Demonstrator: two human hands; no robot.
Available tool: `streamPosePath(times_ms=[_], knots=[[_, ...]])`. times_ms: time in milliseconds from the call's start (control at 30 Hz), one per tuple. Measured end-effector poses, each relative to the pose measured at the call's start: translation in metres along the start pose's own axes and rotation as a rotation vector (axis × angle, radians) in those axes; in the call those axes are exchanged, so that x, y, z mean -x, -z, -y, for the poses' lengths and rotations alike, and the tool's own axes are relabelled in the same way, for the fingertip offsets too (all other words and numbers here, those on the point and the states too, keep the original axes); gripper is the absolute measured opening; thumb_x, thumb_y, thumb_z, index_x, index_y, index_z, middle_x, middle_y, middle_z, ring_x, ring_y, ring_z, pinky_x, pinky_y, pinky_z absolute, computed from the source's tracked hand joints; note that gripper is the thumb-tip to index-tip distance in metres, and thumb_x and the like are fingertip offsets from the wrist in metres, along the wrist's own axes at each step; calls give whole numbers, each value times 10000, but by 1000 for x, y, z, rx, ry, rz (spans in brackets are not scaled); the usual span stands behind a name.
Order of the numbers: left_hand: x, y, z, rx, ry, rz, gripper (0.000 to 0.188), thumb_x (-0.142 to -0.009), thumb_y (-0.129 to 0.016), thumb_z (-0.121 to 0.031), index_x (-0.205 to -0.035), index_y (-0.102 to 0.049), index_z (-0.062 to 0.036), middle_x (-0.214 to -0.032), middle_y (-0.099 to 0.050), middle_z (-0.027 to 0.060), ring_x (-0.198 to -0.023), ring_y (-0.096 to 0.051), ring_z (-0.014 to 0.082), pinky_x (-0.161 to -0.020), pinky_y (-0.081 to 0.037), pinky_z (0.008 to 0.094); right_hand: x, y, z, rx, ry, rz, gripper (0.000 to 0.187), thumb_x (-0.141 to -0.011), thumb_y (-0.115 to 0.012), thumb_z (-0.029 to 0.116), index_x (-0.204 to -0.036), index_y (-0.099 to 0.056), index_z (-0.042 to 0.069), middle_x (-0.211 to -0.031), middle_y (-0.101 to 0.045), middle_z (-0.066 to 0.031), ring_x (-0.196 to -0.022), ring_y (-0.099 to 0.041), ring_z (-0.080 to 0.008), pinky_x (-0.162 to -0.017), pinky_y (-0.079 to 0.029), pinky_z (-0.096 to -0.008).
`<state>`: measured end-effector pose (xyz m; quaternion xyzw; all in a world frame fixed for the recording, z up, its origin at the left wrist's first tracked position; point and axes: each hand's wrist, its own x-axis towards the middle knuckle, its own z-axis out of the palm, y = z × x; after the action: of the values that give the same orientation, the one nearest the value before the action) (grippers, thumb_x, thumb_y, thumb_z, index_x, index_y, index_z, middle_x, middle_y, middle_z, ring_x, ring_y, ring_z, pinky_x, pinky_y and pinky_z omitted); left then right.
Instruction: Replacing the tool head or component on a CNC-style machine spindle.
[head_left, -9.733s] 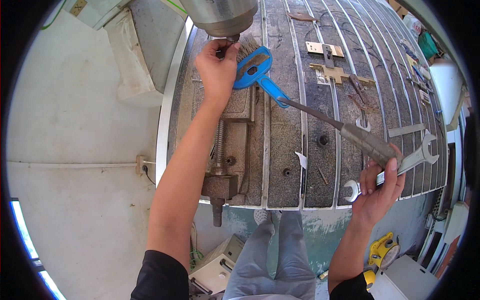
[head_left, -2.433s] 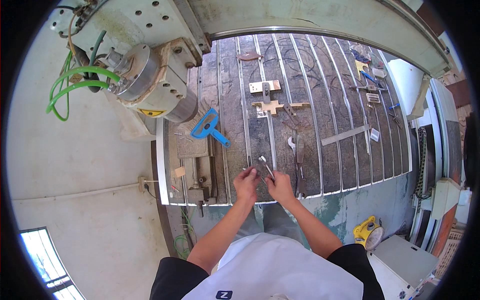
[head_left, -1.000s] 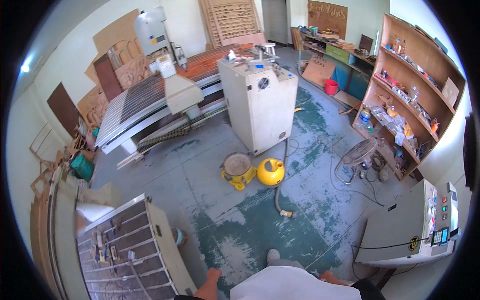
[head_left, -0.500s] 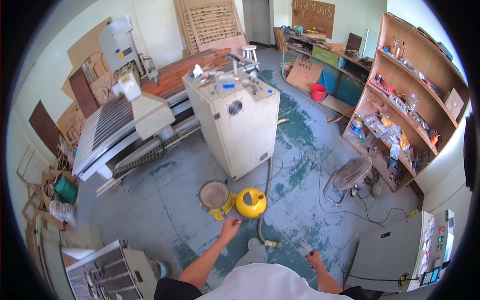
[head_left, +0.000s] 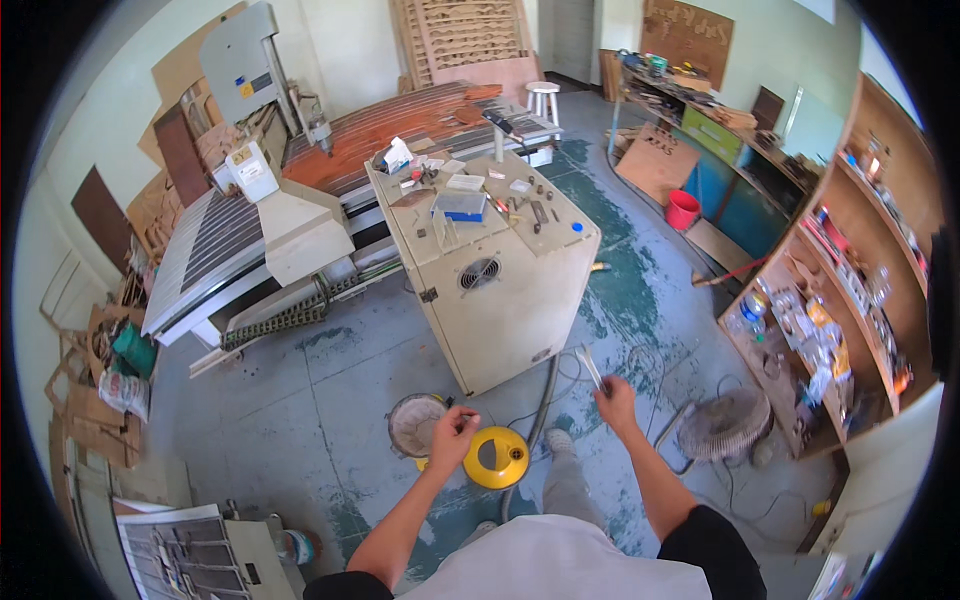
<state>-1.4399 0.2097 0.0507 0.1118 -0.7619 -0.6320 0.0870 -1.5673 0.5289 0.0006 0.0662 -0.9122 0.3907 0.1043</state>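
Note:
My left hand is raised, thumb and fingers pinched together; whatever small thing they may hold is too small to make out. Below and beside it on the floor are a round yellow vacuum lid and an open vacuum canister, partly hidden by the hand. In front of me my right hand is closed round a silver wrench, its end pointing up and away. A beige cabinet stands just ahead, with small tools and a blue box on its top.
A large flatbed cutting machine stands behind the cabinet at left. A grey hose and thin cables lie on the floor. To the right are a floor fan, a wooden shelf and a red bucket.
I have moved forward toward the cabinet, which now looks nearer. My right hand has risen and gone forward with the wrench. My left hand stays raised near the yellow lid.

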Motion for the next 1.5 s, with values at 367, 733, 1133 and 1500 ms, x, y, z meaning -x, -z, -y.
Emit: streamPosePath(times_ms=[367,733,1133,1500], knots=[[-152,-39,-78,-253,-44,-643,294,-752,-744,-123,-1000,-630,-14,-730,-592,46,-523,-461,64,-475,-389,225,-344,-109,51,107,335,167,102,-704,-584,12,-764,-634,-54,-801,-573,-281,-762,-569,-435,-721,-473,-481],[-282,-29,-125,-605,-65,-939,321,-746,-728,-112,-1040,-659,-4,-810,-612,103,-571,-525,168,-555,-439,317,-360,-74,164,-296,599,243,159,-782,-608,73,-907,-625,-24,-870,-579,-188,-805,-587,-352,-729,-485,-424],[-288,-25,-121,-544,-6,-992,179,-750,-693,-113,-853,-683,32,-771,-648,197,-639,-604,337,-614,-474,370,-324,-139,262,-222,806,619,296,-695,-700,61,-950,-617,-66,-946,-557,-243,-769,-591,-388,-735,-503,-427],[-262,-47,-128,-231,119,-1087,231,-860,-628,-137,-903,-603,89,-632,-616,134,-482,-502,121,-444,-399,329,-296,-110,255,-580,550,708,360,-696,-679,-10,-1040,-587,-61,-1099,-492,-203,-687,-626,-257,-685,-518,-348]])
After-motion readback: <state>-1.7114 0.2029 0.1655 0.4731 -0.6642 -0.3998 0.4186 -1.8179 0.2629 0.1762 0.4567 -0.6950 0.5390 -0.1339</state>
